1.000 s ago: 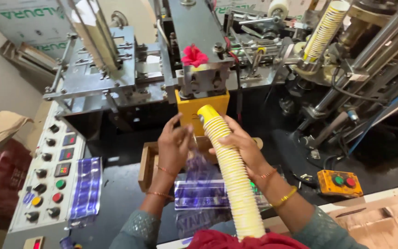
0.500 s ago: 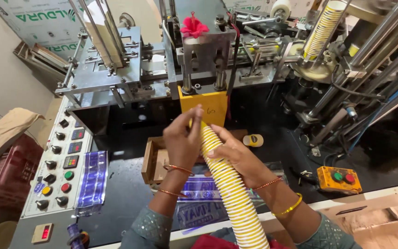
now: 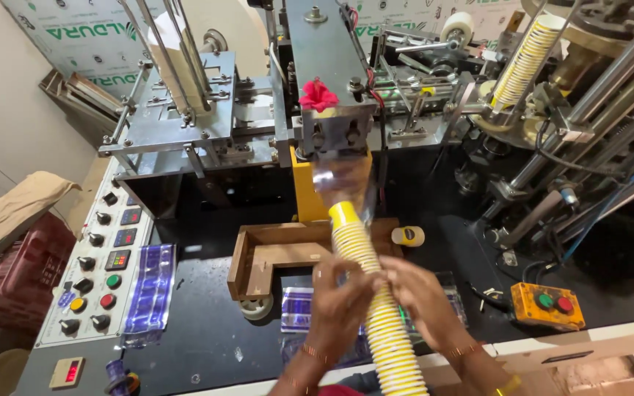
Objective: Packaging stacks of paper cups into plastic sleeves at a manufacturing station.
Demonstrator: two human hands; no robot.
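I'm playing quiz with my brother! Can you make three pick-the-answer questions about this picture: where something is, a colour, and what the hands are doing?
1. Where is the red flower?
A. on top of the machine
B. on the floor
C. in a hand

2. What colour is the small button box on the right?
A. blue
B. orange
C. white

3. What do the left hand and right hand do?
A. hang free
B. press buttons
C. hold the cup stack

Answers: 1 A, it sits on the metal block. 2 B, orange with green and red buttons. 3 C, both hands wrap the stack.
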